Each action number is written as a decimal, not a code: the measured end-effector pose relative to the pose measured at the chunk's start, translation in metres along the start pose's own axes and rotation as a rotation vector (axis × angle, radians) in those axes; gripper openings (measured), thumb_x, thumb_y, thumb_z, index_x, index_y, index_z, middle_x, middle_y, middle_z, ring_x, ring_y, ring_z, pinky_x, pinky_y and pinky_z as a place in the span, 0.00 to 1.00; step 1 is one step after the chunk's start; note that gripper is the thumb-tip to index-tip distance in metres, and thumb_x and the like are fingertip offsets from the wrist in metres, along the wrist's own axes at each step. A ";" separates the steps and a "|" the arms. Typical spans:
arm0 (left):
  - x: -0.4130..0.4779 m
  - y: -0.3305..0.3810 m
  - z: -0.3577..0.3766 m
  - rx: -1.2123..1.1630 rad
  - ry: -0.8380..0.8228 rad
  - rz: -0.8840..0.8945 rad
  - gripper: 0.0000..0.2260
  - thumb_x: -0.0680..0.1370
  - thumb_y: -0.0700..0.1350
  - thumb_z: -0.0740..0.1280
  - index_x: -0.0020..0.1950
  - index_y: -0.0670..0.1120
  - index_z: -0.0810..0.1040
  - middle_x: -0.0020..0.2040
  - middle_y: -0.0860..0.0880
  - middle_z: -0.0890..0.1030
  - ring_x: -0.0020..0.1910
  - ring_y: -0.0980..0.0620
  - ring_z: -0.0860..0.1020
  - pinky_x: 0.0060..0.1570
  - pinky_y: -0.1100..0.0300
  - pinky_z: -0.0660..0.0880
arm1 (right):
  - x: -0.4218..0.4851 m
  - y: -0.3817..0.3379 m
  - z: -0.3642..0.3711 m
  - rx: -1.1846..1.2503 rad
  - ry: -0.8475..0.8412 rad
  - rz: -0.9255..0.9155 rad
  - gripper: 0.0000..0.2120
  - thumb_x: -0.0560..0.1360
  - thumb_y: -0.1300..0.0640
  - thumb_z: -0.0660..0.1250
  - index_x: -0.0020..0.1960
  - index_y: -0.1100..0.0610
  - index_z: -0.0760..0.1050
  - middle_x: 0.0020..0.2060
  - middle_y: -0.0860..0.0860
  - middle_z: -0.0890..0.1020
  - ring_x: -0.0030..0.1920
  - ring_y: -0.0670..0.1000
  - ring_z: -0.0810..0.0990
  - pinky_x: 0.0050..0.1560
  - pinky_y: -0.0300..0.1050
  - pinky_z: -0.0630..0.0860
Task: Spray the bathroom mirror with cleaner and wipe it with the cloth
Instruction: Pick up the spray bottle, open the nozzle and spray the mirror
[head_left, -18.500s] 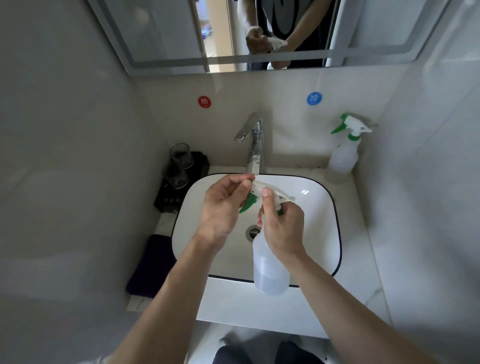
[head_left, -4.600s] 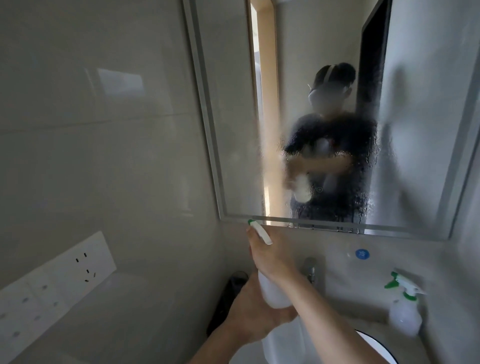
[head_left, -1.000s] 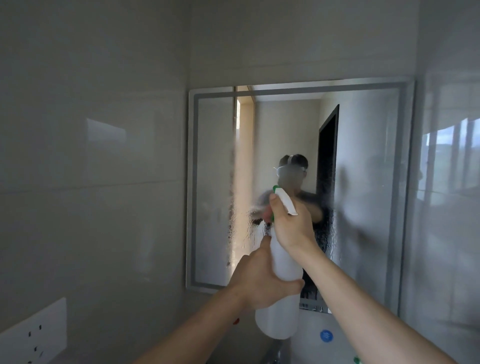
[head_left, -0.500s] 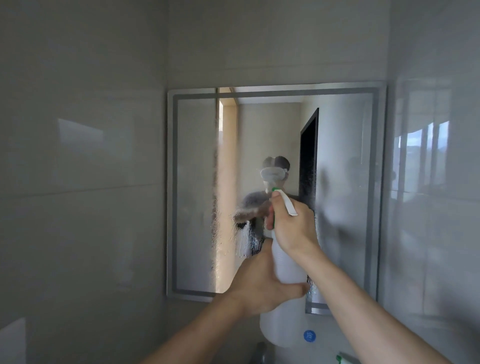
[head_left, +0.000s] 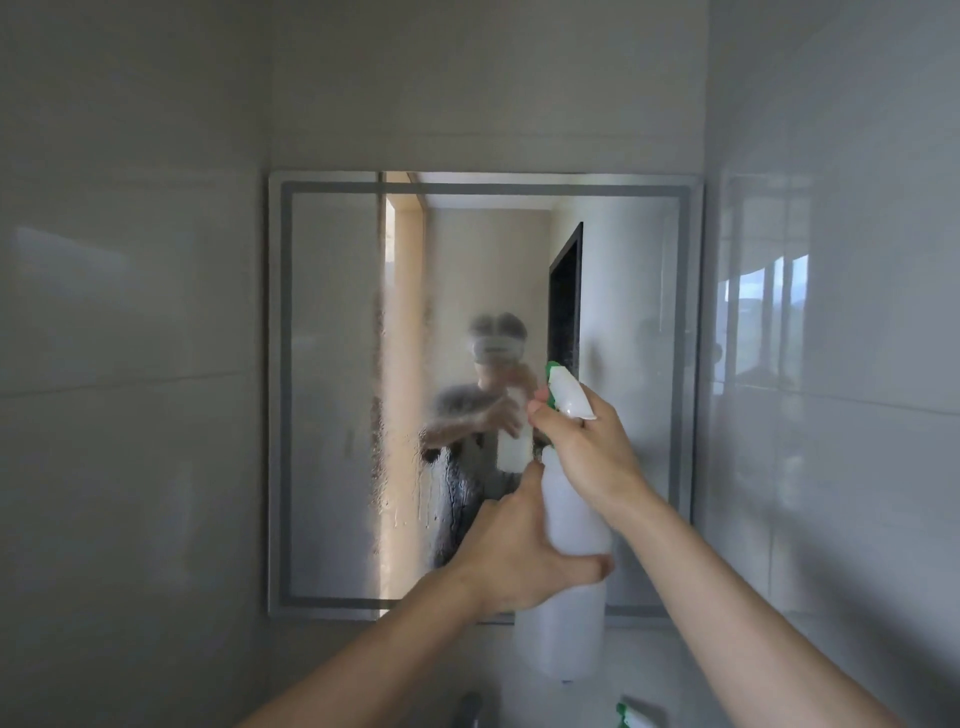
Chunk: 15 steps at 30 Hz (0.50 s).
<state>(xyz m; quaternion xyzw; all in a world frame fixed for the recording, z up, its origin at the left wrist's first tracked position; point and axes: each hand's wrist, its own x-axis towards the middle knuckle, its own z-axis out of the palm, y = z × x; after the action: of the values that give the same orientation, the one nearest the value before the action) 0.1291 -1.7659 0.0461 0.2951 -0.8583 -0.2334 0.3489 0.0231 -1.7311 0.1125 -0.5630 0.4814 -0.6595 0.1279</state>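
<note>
Spray bottle (head_left: 571, 519) held upright in front of the mirror (head_left: 332, 364), gripped by both hands. Right hand (head_left: 592, 447) wrapped around the neck just under the white-and-green trigger head (head_left: 566, 395), fingers curled to the front, nozzle aimed at the glass. Left hand (head_left: 514, 556) clamped around the middle of the translucent body, thumb (head_left: 587, 566) lying across the near side. Bottle pale and cloudy; liquid level inside not readable. Bottom of the bottle hanging below the lower edge of the mirror frame, over the wall beneath.

Behind the hands, mirror square with a grey inner border, fixed to the tiled back wall. Centre of the glass fogged with fine spray, with drips (head_left: 452, 499) running down the lower middle; left and right bands of the glass largely clear. Blurred reflection of a person holding the same bottle in the wet patch.

Low at the right, just the green-and-white top of a second spray bottle (head_left: 631, 717) at the picture's bottom edge, its contents out of view. Glossy side wall (head_left: 831, 364) on the right, carrying a window reflection.
</note>
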 end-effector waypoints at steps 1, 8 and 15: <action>0.002 0.002 0.000 -0.007 -0.004 0.017 0.42 0.60 0.67 0.75 0.70 0.60 0.61 0.59 0.59 0.80 0.60 0.52 0.79 0.58 0.51 0.79 | 0.000 0.000 -0.003 0.002 -0.013 -0.004 0.03 0.78 0.55 0.71 0.48 0.48 0.77 0.37 0.44 0.81 0.36 0.44 0.78 0.39 0.37 0.75; 0.009 0.008 0.016 -0.020 -0.056 0.058 0.42 0.60 0.67 0.75 0.69 0.60 0.63 0.58 0.60 0.81 0.60 0.53 0.79 0.59 0.53 0.78 | -0.001 0.007 -0.008 -0.173 0.291 -0.097 0.14 0.77 0.54 0.73 0.35 0.47 0.73 0.29 0.44 0.77 0.32 0.45 0.75 0.33 0.33 0.67; 0.013 0.009 0.019 -0.017 -0.070 0.085 0.41 0.60 0.65 0.76 0.69 0.65 0.61 0.57 0.61 0.81 0.59 0.54 0.79 0.58 0.54 0.78 | 0.003 0.015 -0.014 -0.163 0.321 -0.012 0.05 0.76 0.60 0.69 0.41 0.58 0.76 0.32 0.53 0.78 0.33 0.55 0.74 0.36 0.45 0.70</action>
<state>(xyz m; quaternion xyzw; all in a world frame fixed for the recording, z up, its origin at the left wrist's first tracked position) 0.1045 -1.7639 0.0454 0.2470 -0.8797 -0.2358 0.3310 0.0045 -1.7339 0.1042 -0.4619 0.5441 -0.7005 -0.0003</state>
